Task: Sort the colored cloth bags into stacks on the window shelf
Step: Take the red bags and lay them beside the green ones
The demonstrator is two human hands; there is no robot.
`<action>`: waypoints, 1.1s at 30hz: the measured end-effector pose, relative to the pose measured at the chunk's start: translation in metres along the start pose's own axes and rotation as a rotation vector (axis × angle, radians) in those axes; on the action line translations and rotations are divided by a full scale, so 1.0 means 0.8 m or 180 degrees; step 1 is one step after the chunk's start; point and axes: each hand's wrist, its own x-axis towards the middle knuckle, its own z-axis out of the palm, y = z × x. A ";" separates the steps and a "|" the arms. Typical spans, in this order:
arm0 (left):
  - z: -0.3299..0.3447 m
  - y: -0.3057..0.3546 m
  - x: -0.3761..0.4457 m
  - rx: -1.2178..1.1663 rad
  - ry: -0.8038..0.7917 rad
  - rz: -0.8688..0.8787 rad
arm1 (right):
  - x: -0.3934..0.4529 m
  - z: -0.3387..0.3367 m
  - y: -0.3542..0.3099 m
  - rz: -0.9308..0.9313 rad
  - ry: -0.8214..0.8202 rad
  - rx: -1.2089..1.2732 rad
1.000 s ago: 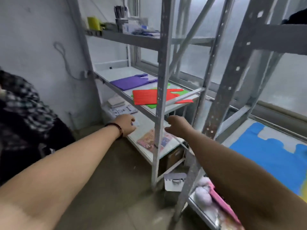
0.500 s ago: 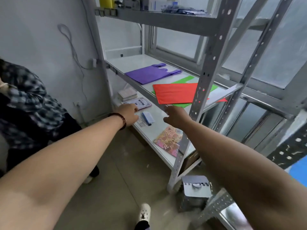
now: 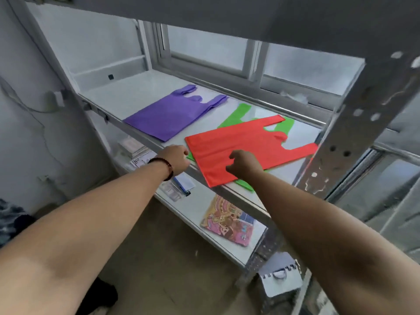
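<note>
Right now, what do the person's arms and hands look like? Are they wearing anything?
Both arms are bare, with no sleeves showing anywhere along them and no gloves on the hands. The left hand has a dark beaded bracelet around its wrist, with a hint of red in the beads. The right hand wears nothing: no watch, ring or band that I can see.

Soft daylight from frosted window (image 3: 209,50), dim foreground, slight motion blur, wide-angle edge distortion
</note>
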 end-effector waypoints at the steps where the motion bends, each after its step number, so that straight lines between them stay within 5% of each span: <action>1: 0.002 -0.001 0.017 -0.0015 -0.0050 0.0058 | 0.009 0.000 0.004 0.0093 0.0014 -0.0029; 13: 0.024 -0.019 0.236 0.0260 -0.0697 0.1026 | 0.066 0.010 0.038 0.1804 0.0501 0.0152; 21: 0.056 -0.017 0.299 0.0400 -0.0784 0.0518 | 0.056 0.035 0.035 0.2718 0.0707 0.0287; 33: 0.042 0.019 0.315 -0.0150 -0.1311 0.0539 | 0.056 0.047 0.024 0.3048 0.0702 0.0387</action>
